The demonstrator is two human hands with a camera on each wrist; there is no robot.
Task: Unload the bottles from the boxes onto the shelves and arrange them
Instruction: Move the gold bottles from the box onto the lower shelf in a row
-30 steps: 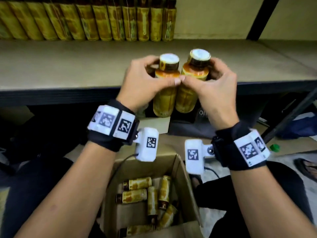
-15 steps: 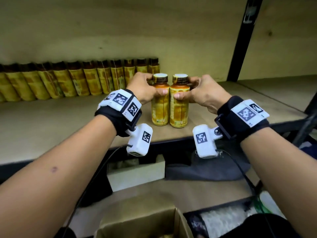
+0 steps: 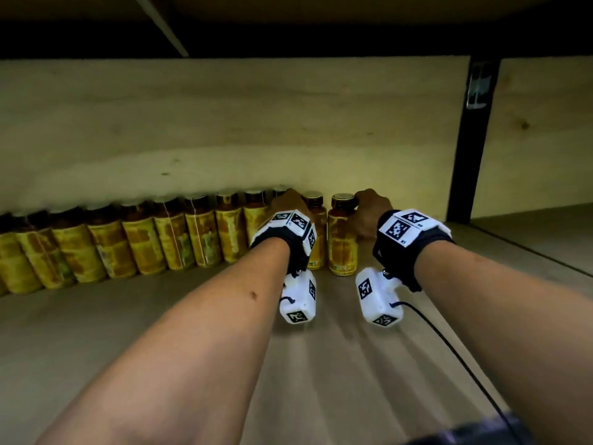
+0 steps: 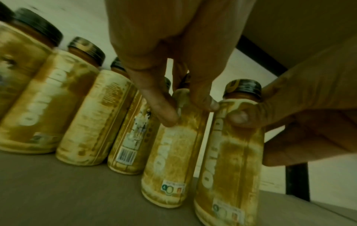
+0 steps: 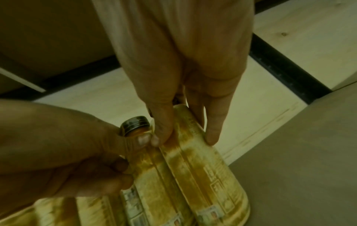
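Several yellow-labelled bottles with dark caps [image 3: 141, 242] stand in a row along the back wall of the wooden shelf [image 3: 321, 364]. At the row's right end stand two more bottles side by side. My left hand [image 3: 288, 203] grips the left bottle [image 3: 316, 248] by its shoulder, thumb and fingers pinching it [image 4: 173, 145]. My right hand [image 3: 369, 210] holds the right bottle [image 3: 342, 242] the same way, fingers curled round its upper part [image 5: 203, 168]. Both bottles are upright and their bases look to be on the board. The box is out of view.
A black upright post [image 3: 471, 139] stands right of the hands, with more shelf board [image 3: 529, 239] beyond it. The plywood back wall [image 3: 256, 123] is right behind the row. The shelf above [image 3: 288, 27] hangs low. A black cable [image 3: 455, 351] trails from my right wrist.
Both hands have carried the two bottles from the shelf's front edge to the back, beside the row's right end. My head has moved in under the upper shelf.
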